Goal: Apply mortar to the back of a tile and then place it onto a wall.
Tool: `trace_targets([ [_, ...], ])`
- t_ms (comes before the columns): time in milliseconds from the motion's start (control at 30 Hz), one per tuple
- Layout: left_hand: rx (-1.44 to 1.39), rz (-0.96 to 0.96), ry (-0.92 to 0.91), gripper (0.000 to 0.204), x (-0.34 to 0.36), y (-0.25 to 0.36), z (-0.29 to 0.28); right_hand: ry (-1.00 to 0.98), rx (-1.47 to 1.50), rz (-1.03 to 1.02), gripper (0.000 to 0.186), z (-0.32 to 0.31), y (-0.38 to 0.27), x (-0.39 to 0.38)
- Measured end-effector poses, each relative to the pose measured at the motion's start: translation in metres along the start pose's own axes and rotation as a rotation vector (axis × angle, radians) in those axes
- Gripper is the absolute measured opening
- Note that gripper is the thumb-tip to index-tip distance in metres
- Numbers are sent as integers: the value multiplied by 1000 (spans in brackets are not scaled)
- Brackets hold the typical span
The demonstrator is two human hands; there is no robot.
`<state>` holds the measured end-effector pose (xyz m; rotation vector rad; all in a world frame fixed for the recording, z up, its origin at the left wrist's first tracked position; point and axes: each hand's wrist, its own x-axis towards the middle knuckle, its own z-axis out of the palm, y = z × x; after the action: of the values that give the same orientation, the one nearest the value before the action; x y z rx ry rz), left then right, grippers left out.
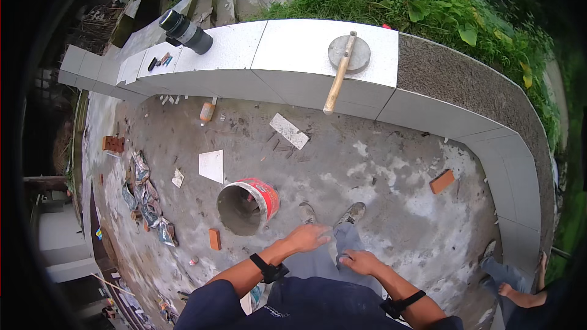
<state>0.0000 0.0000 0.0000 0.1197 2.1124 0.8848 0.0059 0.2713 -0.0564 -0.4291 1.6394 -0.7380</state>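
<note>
My left hand point(309, 238) is in front of my body above my shoes, its fingers bent and smeared by motion. Close by on the right, my right hand point(361, 262) has its fingers curled in. Between them, a pale grey strip point(334, 249) shows against my trousers; whether either hand grips it I cannot tell. Nearest to my left hand on the floor is a red and white bucket point(267, 197), tipped toward me and grey inside. Ahead, a wooden-handled tool point(339, 79) lies across a round grey disc point(361, 55) on the white-tiled wall top point(293, 43).
A dark cylindrical object point(186, 32) stands on the wall. Its right stretch has a rough bare top point(471, 73). On the floor are a white tile piece point(211, 166), a speckled slab point(289, 131), bricks point(442, 181) and crumpled bags point(147, 198). Another person's arm point(526, 296) is at lower right.
</note>
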Motion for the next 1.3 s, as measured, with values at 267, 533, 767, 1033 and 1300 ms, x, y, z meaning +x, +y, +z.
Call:
trace_targets([
  [267, -233, 347, 292, 31, -95, 150, -7, 178, -344, -211, 34, -11, -81, -19],
  [533, -217, 274, 641, 28, -189, 129, 44, 128, -737, 50, 33, 51, -185, -69],
  [767, -231, 204, 909, 34, -275, 86, 95, 15, -987, -45, 37, 133, -244, -74],
  [1033, -675, 258, 1113, 27, -357, 96, 108, 140, -1283, -391, 34, 173, -302, -85],
  [1300, -284, 53, 1396, 37, -382, 154, 157, 327, -1397, -934, 53, 192, -305, -111],
])
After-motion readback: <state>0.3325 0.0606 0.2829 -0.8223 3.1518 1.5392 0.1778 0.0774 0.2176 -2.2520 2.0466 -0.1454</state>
